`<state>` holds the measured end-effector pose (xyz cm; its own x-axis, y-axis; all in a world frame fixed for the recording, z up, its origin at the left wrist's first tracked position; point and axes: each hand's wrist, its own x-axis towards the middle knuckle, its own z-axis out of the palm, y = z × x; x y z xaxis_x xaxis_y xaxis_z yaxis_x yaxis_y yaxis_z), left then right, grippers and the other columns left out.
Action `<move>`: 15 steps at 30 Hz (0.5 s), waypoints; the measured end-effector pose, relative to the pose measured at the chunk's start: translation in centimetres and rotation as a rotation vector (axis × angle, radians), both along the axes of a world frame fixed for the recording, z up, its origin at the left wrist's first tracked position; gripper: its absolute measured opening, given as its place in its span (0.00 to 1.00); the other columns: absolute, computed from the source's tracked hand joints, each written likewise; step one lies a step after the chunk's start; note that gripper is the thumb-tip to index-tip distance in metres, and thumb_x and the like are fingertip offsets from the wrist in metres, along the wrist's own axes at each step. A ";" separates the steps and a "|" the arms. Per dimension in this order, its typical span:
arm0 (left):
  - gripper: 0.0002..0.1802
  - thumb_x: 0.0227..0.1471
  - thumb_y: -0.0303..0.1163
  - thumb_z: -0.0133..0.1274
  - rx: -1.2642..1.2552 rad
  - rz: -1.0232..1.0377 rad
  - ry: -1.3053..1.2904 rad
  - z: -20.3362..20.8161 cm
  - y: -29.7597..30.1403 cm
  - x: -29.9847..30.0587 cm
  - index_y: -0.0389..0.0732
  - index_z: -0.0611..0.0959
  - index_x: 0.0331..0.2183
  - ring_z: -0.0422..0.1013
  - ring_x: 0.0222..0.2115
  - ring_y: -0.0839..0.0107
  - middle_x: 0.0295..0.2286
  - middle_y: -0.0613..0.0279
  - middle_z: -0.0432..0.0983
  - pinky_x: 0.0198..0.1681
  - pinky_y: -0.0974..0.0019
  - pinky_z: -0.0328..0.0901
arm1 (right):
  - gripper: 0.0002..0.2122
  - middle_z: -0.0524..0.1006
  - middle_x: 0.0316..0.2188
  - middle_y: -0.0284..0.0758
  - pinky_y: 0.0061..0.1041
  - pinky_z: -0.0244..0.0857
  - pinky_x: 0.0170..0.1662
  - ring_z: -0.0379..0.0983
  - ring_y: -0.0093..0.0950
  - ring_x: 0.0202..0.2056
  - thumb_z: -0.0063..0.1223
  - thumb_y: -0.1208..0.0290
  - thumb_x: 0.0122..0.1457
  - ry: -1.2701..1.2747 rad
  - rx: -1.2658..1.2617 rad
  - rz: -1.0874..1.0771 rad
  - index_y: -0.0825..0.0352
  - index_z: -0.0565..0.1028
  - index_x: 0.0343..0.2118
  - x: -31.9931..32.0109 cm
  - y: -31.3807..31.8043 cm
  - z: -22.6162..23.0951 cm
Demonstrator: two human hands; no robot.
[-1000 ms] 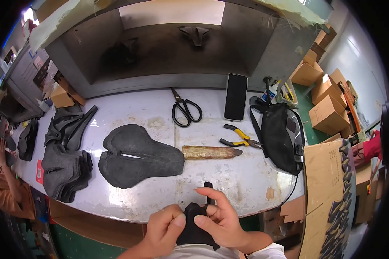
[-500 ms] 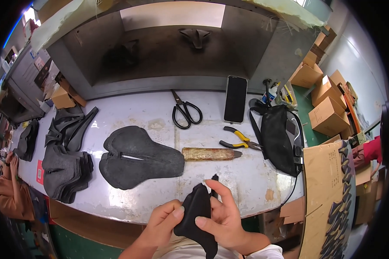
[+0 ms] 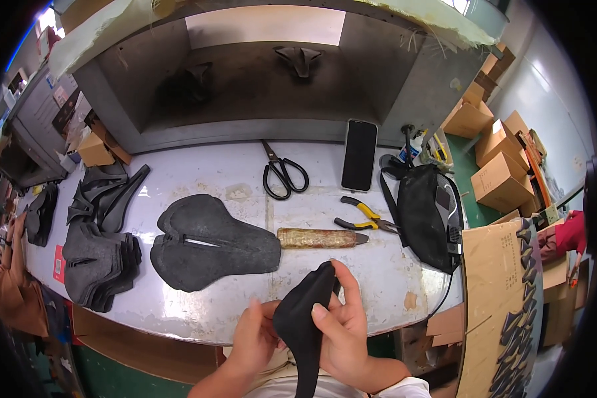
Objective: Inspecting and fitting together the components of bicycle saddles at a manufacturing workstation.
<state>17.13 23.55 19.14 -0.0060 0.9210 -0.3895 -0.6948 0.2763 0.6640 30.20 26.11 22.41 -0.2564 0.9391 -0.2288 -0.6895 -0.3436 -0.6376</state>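
Both hands, left [image 3: 257,335] and right [image 3: 343,325], clamped on a black saddle cover [image 3: 303,318] mid-fitting at the counter [image 3: 378,278] edge, next needing a firm stretch; beyond, a black saddle pad [image 3: 212,242], wooden-handled tool [image 3: 322,237], pliers [image 3: 363,217], scissors [image 3: 282,174].

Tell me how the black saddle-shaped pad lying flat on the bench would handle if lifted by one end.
The saddle-shaped pad looks thin and matte, like foam, so probably light for its size. The similar black piece held by the left hand and right hand curves and hangs down, so the pad would likely droop. Its rough surface suggests little slipping.
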 end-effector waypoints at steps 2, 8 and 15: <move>0.29 0.64 0.49 0.37 0.174 -0.106 0.296 -0.5 -0.5 -0.8 0.35 0.80 0.28 0.63 0.19 0.83 0.18 0.69 0.70 0.21 0.76 0.55 | 0.33 0.70 0.50 0.41 0.27 0.65 0.52 0.69 0.27 0.49 0.47 0.83 0.61 0.021 -0.012 -0.021 0.60 0.46 0.65 0.2 0.1 0.0; 0.24 0.47 0.31 0.65 0.342 -0.282 0.456 0.3 0.1 0.1 0.38 0.77 0.47 0.66 0.31 0.84 0.29 0.74 0.72 0.32 0.76 0.61 | 0.30 0.71 0.48 0.40 0.29 0.68 0.51 0.70 0.27 0.47 0.45 0.83 0.62 -0.006 -0.065 -0.032 0.59 0.50 0.65 0.7 1.4 0.0; 0.15 0.51 0.29 0.60 0.347 -0.266 0.599 -0.6 0.0 -0.7 0.36 0.79 0.42 0.69 0.24 0.83 0.23 0.69 0.75 0.27 0.76 0.64 | 0.28 0.71 0.47 0.37 0.29 0.69 0.51 0.72 0.28 0.47 0.45 0.79 0.63 0.042 -0.163 0.027 0.59 0.52 0.65 0.4 0.9 -1.1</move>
